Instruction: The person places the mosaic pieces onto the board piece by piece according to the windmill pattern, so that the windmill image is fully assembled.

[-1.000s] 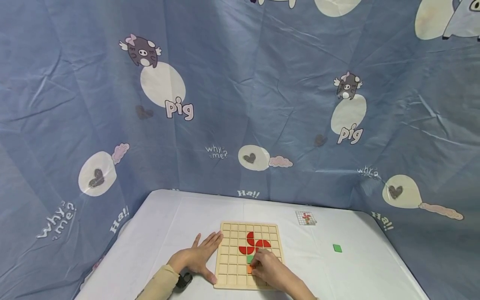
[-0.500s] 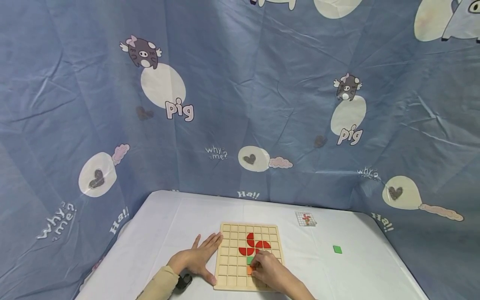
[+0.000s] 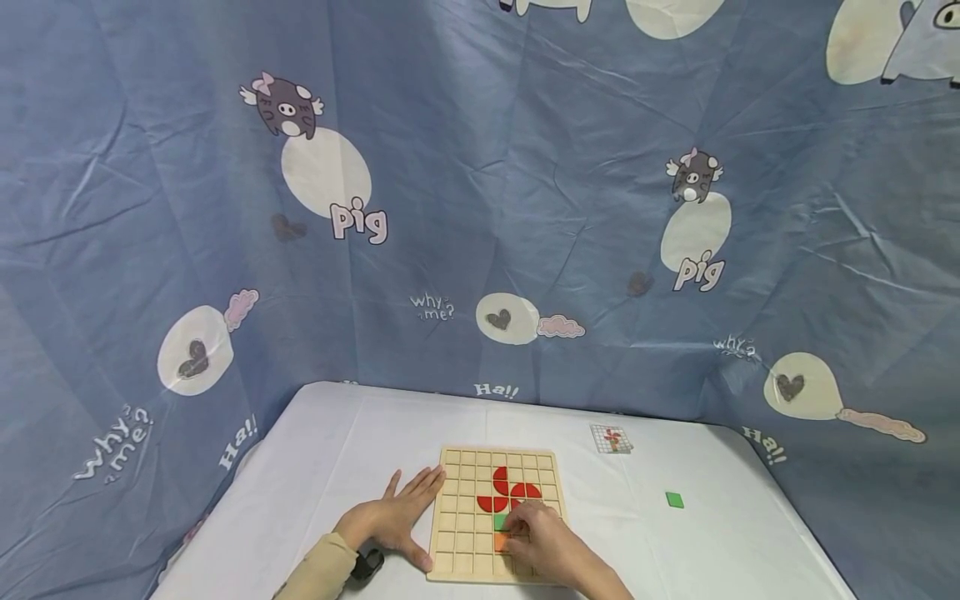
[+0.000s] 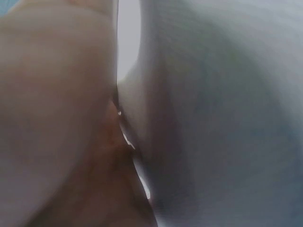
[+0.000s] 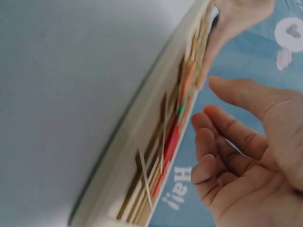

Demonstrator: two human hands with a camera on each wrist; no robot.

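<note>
Now your left hand (image 3: 390, 520) lies flat on the table (image 3: 315, 467) with fingers straight and spread, its fingertips touching the left edge of the board (image 3: 457, 533); the left wrist view shows only blurred skin against the cloth. Your right hand (image 3: 542, 542) rests over the near right part of the board, fingers loosely bent and holding nothing, as the right wrist view (image 5: 246, 156) shows with the palm open beside the board's (image 5: 156, 142) edge. Just at its fingertips sit an orange tile (image 3: 500, 542) and, touching it on the far side, a green tile (image 3: 500, 521), both in the grid. Beyond them four red quarter-circles (image 3: 508, 490) form a pinwheel near the board's middle. Well apart to the right a loose green square (image 3: 674, 499) lies on the table, and a small pattern card (image 3: 611, 437) sits near the far edge.
</note>
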